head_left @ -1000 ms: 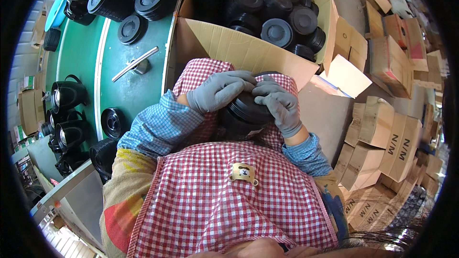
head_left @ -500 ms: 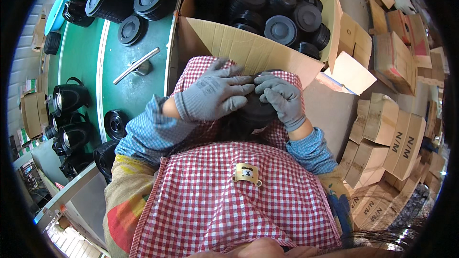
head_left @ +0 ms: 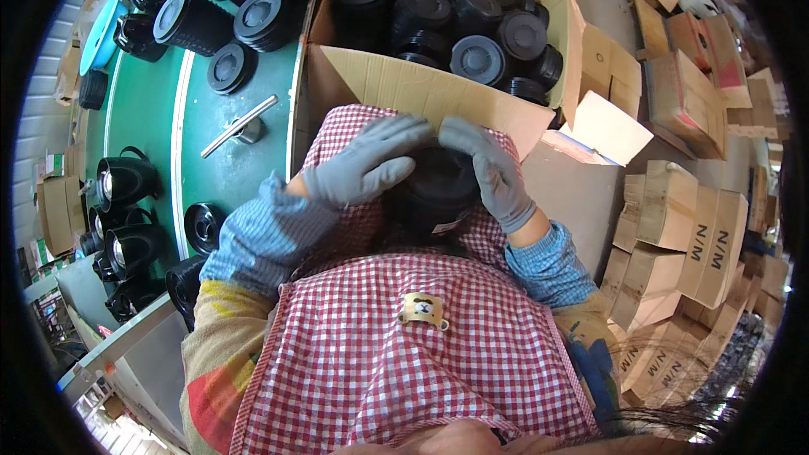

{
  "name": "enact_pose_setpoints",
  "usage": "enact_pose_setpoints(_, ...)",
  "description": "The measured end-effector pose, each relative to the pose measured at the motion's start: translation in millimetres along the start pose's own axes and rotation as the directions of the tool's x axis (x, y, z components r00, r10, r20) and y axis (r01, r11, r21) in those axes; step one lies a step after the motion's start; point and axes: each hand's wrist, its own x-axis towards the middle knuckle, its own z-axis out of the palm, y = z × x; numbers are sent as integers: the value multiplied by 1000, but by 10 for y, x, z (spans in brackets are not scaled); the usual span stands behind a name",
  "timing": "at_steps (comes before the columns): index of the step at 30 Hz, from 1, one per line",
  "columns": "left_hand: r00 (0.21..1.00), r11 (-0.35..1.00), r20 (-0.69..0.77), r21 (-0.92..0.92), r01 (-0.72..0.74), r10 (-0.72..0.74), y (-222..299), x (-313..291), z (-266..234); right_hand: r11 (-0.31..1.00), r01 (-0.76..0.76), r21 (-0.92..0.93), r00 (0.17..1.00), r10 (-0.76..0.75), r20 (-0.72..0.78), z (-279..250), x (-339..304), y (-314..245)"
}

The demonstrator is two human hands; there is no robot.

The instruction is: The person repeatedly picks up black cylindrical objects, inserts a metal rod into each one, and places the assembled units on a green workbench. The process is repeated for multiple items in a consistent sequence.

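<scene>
A black round plastic part [head_left: 433, 190] rests in my lap on the checked apron, with a small pale label low on its side. My left hand [head_left: 368, 160], in a grey glove, lies along its left and far edge. The fingers are stretched out together and the thumb stands apart. On the far right side, my right hand [head_left: 495, 173], gloved alike, curves over the edge with straight fingers. Both hands are slightly blurred, and whether they touch the part is hard to tell. Neither hand is wrapped round anything.
Beyond my lap stands an open cardboard box [head_left: 421, 84] full of black round parts. On the green table [head_left: 202, 109] at left are stacked black discs [head_left: 198, 21], a metal bar tool [head_left: 240, 128] and black housings [head_left: 126, 177]. Cartons [head_left: 674, 236] are piled at right.
Both hands have shifted on the black part. The right hand's bent fingers have straightened and moved outward; the left has drawn back a little, uncovering more of the part's top.
</scene>
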Motion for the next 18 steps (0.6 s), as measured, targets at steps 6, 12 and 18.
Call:
enact_pose_setpoints(6, 991, 943, -84, 308, 122, -101, -78, -31, 306, 961, 158, -229, 978, -121, 169, 207, -201, -140)
enact_pose_setpoints(12, 996, 929, 29, 359, -89, 84, 480, 94, 253, 987, -133, -86, 990, 137, 33, 91, -20, 174)
enact_pose_setpoints(18, 987, 859, -127, 489, 152, -103, -8, 5, 176, 975, 55, -217, 985, -18, 169, 98, -118, -285)
